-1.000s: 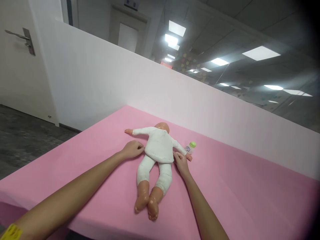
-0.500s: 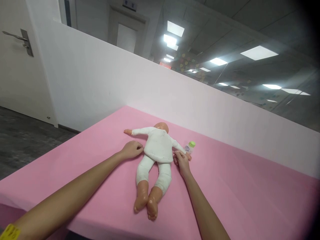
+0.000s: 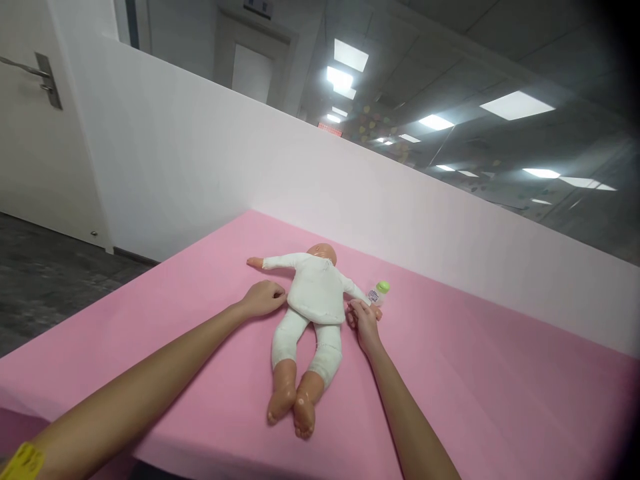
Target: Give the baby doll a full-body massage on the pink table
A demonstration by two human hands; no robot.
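Note:
A baby doll (image 3: 316,293) in a white cloth body lies on its back on the pink-covered table (image 3: 210,373), head away from me, feet toward me. My left hand (image 3: 264,298) rests in a loose fist by the left side of its torso, fingertips close to the cloth. On the opposite side, my right hand (image 3: 364,321) is closed with curled fingers, beside the torso and just below the doll's outstretched arm. Nothing shows in either hand. A small clear bottle (image 3: 379,293) with a green cap stands beyond the right hand, near the doll's hand.
A white partition wall (image 3: 320,180) runs along the table's far edge, with glass and ceiling lights above it. To the left are a door (image 3: 40,133) with a metal handle and a dark floor (image 3: 45,280). A yellow band (image 3: 24,461) is on my left forearm.
The view has shifted very slightly. Both hands, the doll and the bottle keep their places on the table.

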